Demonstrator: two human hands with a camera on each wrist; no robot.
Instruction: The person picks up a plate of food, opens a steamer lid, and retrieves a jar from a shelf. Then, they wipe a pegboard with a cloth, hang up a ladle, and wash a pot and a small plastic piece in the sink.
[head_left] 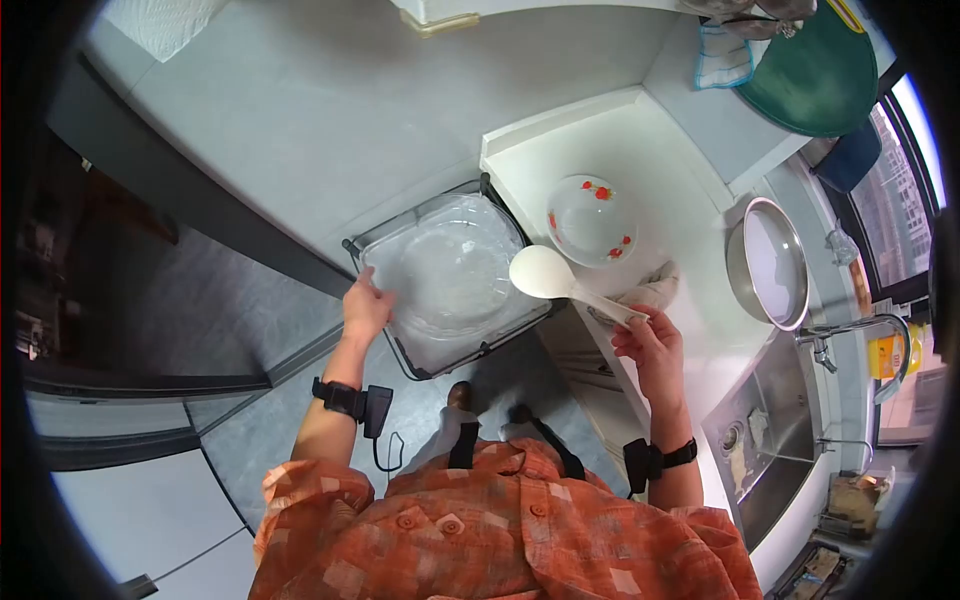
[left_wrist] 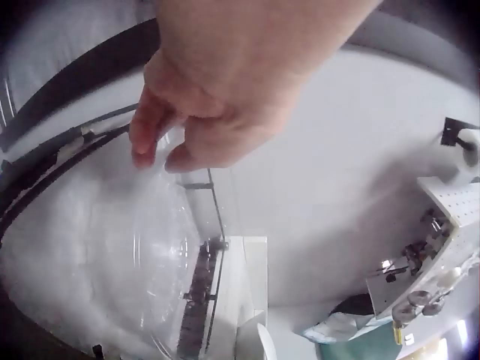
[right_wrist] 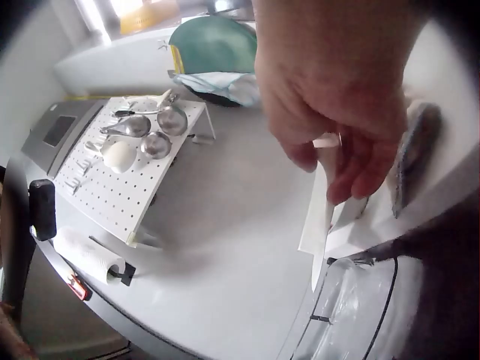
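In the head view my right hand point(head_left: 650, 345) pinches the handle end of a white rice paddle point(head_left: 543, 273). Its broad round head points left, over the edge of a black wire rack point(head_left: 430, 372). Seen edge-on in the right wrist view, the paddle point(right_wrist: 321, 225) hangs below the fingertips. Clear plastic with round ridges point(head_left: 455, 265) fills the rack. At its left rim, my left hand point(head_left: 368, 308) holds the plastic's edge; thumb and fingers close on it in the left wrist view. A white bowl with red flower prints point(head_left: 590, 222) stands on the counter beyond the paddle.
A crumpled cloth point(head_left: 655, 288) lies at the counter edge by my right hand. Farther right are a steel basin point(head_left: 768, 263), a faucet point(head_left: 850, 328) and a sink point(head_left: 765, 455). Ladles point(right_wrist: 155, 145) hang on a white pegboard point(right_wrist: 112, 184), with a paper roll point(right_wrist: 86, 255) nearby.
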